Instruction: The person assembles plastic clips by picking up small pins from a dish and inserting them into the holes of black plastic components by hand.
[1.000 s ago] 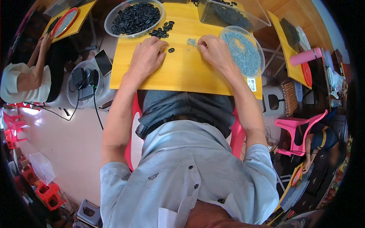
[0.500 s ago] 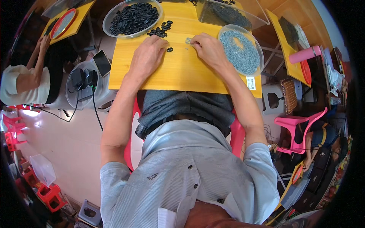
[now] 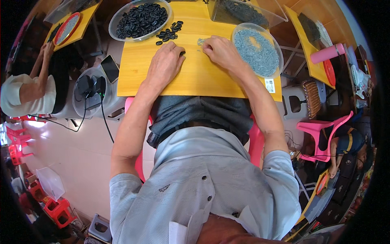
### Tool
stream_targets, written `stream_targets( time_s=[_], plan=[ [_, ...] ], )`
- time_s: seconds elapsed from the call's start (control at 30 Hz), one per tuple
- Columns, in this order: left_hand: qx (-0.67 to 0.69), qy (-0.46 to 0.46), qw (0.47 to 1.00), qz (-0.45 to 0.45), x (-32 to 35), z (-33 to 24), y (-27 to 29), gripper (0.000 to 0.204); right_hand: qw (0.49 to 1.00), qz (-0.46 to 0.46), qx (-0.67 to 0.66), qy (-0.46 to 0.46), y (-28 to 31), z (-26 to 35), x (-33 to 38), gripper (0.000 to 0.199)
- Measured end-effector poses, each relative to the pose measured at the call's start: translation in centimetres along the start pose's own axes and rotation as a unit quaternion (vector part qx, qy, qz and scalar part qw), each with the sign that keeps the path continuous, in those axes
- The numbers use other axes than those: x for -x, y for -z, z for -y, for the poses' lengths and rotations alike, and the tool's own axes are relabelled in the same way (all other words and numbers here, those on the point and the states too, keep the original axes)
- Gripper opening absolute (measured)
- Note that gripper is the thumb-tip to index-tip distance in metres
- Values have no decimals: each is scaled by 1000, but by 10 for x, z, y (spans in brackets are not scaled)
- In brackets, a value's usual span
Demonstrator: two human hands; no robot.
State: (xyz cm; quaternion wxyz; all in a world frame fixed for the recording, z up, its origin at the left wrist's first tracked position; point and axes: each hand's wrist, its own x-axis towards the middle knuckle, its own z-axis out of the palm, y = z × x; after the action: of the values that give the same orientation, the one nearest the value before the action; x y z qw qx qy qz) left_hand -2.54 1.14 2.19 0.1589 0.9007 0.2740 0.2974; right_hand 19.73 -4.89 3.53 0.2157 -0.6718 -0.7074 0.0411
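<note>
Head view, only cam available. You sit at a yellow wooden tabletop (image 3: 195, 77), both forearms laid across it so the hands work close to the far edge, w/ stock on either side.

Your left hand (image 3: 165, 65) lies palm-down, fingers curled onto the board, just below a loose scatter of small black rings (image 3: 168, 33). One dark ring appears pinned under the fingertips at approx the index; can't tell if it's pinched or only pressed flat. The clear round bowl of black rings (image 3: 140, 19) sits just beyond, touching the scatter – kept w/in easy reach of that hand.

Your right hand (image 3: 219, 51) is knuckles-up, fingertips closed toward the thumb beside a few small pale grey-blue pieces (image 3: 200, 41) on the board. Looks like a pinch on one piece, but the piece itself is too small to confirm. The clear round bowl of pale grey-blue pieces (image 3: 257, 49) sits touching that wrist's outer side, so supply is immediate.

Hands near each other, not touching.

A clear rectangular tub of dark parts (image 3: 243, 12) stands behind.
</note>
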Motion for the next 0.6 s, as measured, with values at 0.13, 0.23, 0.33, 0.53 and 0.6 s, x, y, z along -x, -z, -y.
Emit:
stream_targets(
  time_s=[0.13, 0.23, 0.33, 0.53, 0.6],
  plan=[
    [9, 12, 1000, 5, -1, 5, -4, 15, 1000, 20, 16, -13, 3, 4, 0, 15],
    [16, 22, 1000, 6, -1, 4, -3, 15, 1000, 21, 11, -4, 5, 5, 2, 16],
    [22, 26, 999, 0, -1, 5, -2, 14, 1000, -6, 15, 15, 4, 7, 5, 16],
    [12, -9, 1000, 6, -1, 3, 0, 17, 1000, 2, 28, -1, 7, 5, 9, 17],
    [62, 45, 997, -13, -2, 6, 3, 13, 999, 25, 30, -4, 8, 5, 8, 17]
  ],
)
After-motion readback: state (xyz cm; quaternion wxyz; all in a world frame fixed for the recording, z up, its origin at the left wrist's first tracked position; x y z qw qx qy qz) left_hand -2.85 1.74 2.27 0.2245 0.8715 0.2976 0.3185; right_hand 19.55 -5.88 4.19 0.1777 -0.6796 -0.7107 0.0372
